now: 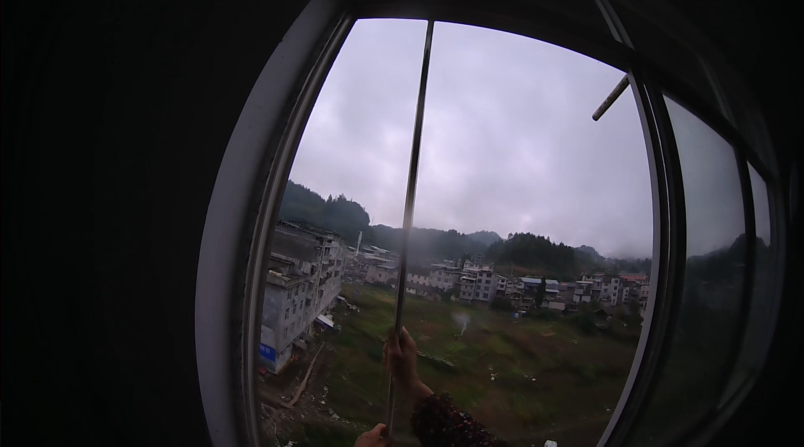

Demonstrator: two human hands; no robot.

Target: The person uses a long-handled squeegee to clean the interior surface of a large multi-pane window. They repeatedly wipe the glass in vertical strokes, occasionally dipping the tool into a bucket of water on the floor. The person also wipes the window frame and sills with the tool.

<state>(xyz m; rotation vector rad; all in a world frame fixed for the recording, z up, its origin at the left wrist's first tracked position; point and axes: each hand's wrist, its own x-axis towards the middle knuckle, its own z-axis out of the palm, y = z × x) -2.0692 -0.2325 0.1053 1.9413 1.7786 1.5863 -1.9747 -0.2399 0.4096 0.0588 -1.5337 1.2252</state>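
Observation:
A long, thin metal bar (411, 196) stands nearly upright in the window opening, tilting slightly, its top meeting the dark upper rail (490, 15). My right hand (402, 359), coming from a dark patterned sleeve, has its fingers wrapped around the lower part of this bar. Below it, at the bottom edge of the picture, my left hand (373, 436) is at the bar too; only its fingers show, and the rest is cut off. The bar's lower end is out of view.
A pale window frame (235, 208) curves along the left. Glass panes (710, 208) fill the right side. A short rod (610, 97) juts in at the upper right. Far below outside lie a grassy field (502, 359), houses (480, 284) and a multi-storey building (301, 284). The room around is dark.

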